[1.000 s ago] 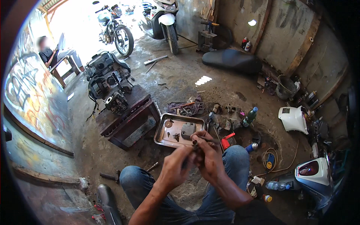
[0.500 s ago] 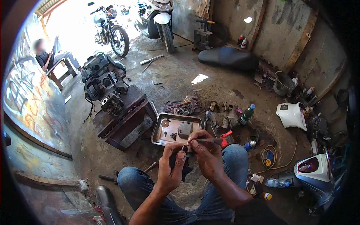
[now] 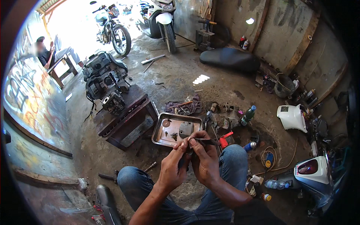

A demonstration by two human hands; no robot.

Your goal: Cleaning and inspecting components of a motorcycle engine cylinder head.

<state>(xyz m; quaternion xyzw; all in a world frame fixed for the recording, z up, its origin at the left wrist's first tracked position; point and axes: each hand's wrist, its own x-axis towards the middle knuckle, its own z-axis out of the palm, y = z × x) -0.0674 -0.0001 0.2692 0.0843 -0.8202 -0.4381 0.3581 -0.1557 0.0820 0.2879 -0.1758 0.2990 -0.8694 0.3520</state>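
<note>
Evidently, the handwork is unfinished: the left hand (image 3: 173,165) and the right hand (image 3: 207,161) meet fingertip to fingertip beyond the near edge of a shallow metal tray (image 3: 160,135), with nothing set down yet. The right hand's grip is closed, thumb against forefinger, on a dark, flat strip (image 3: 210,141) that points off to the right. The left hand's grip is pinched nearly to nothing at the strip's inner end; whether it holds a small piece of its own there cannot be told, since the fingers cover it.

Inside the tray, loose parts lie apart from one another: a round disc (image 3: 166,123) near the far left corner, a grey metal cover (image 3: 185,129) toward the right edge, and small dark parts (image 3: 174,136) closer to the near edge. Judging by this, a good deal stands taken apart, and none of these pieces has been joined to another.

An engine (image 3: 108,80) rests on a low wooden tabletop (image 3: 137,93) beyond the tray's left edge, no hand on it. Past the tray's far edge, tools lie on a dark cloth (image 3: 195,107), untouched for now.
</note>
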